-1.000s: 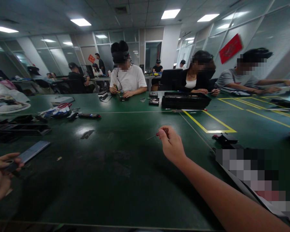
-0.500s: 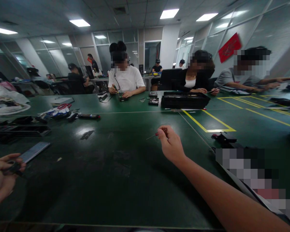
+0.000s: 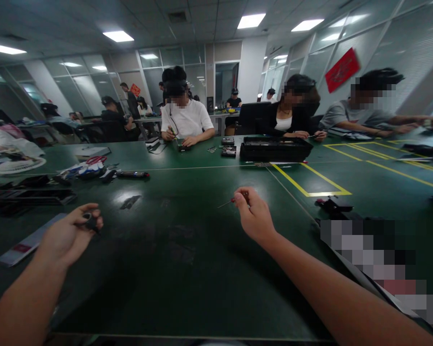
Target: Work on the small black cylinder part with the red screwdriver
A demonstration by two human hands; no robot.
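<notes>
So on the head cam the right hand (image 3: pixel 254 214) is gripping a skinny screwdriver (image 3: pixel 233 200), fingers closed round its handle, shaft pointing left over the green table (image 3: pixel 202 298). The left hand (image 3: pixel 67 233) is curling its fingers around some small dark thing (image 3: pixel 91 222), can't tell what, and a flat packet (image 3: pixel 25 245) is lying beside that hand.

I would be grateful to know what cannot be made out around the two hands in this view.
- Head view: the screwdriver's handle is mostly hidden by the right hand; its tip is too small to make out.
- Head view: the small dark object is partly covered by the left hand and blurred.
- Head view: part of the flat grey object is hidden behind the left hand.
</notes>
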